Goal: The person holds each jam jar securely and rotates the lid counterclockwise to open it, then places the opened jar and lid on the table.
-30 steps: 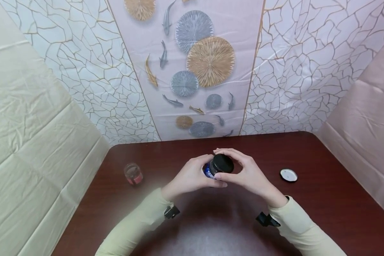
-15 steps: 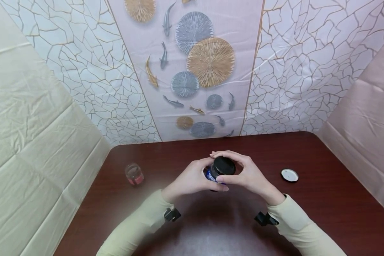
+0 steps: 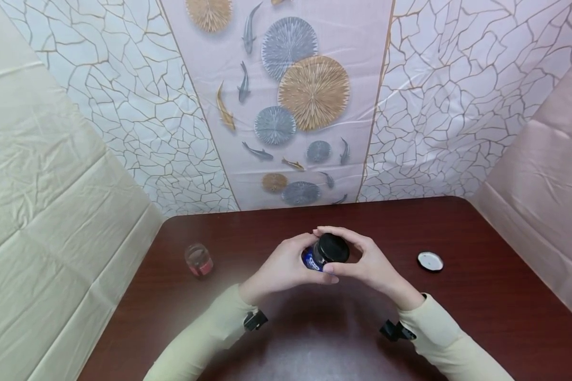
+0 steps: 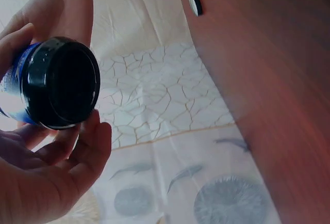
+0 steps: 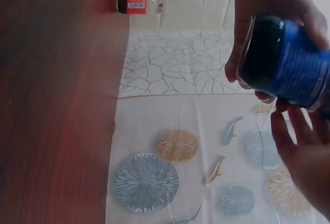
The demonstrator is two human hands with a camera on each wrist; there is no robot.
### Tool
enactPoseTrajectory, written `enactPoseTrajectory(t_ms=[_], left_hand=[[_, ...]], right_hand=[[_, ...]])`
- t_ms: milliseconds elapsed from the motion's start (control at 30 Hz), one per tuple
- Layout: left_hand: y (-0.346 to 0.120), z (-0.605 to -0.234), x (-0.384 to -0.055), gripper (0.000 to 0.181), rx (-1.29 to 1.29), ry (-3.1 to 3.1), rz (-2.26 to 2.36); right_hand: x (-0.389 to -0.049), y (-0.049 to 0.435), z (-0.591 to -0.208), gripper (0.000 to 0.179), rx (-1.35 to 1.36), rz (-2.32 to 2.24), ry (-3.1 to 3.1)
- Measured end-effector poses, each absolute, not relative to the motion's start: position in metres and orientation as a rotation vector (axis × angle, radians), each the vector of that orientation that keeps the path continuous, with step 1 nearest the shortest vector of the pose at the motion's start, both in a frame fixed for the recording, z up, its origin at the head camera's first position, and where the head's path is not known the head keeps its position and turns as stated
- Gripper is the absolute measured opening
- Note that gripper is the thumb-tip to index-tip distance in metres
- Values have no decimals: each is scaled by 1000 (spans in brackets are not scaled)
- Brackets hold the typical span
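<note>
Blue-labelled, the jar (image 3: 311, 259) is held above the worktop (image 3: 486, 296), towards its far middle. The left hand's grip (image 3: 285, 265) curls round the body, probably to steady it; the right hand's grip (image 3: 373, 259) closes about the other end, thumb near and fingers far, perhaps to control the black lid (image 3: 334, 247). Its long axis slants, lid up and right, base lower left.
</note>
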State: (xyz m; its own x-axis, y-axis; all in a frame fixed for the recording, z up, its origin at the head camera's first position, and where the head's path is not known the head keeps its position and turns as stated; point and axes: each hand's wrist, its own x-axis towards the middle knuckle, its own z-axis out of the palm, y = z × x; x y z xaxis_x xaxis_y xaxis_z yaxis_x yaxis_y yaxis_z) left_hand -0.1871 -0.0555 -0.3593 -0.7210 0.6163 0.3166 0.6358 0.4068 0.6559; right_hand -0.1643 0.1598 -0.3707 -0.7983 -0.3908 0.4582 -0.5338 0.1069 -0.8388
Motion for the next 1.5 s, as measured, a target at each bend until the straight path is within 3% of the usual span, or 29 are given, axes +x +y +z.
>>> enactPoseTrajectory(t_ms=[367, 800, 1500], left_hand=[[-59, -364, -190, 59, -993, -2682, -1021], [-59, -369, -190, 55, -1022, -2697, -1142], [-56, -370, -196, 54, -1097, -2697, -1315]], right_hand=[[-159, 154, -377, 71, 744, 1736, -2259], [-168, 156, -381, 56, 810, 1790, -2225], [-173, 168, -381, 55, 919, 1894, -2202]])
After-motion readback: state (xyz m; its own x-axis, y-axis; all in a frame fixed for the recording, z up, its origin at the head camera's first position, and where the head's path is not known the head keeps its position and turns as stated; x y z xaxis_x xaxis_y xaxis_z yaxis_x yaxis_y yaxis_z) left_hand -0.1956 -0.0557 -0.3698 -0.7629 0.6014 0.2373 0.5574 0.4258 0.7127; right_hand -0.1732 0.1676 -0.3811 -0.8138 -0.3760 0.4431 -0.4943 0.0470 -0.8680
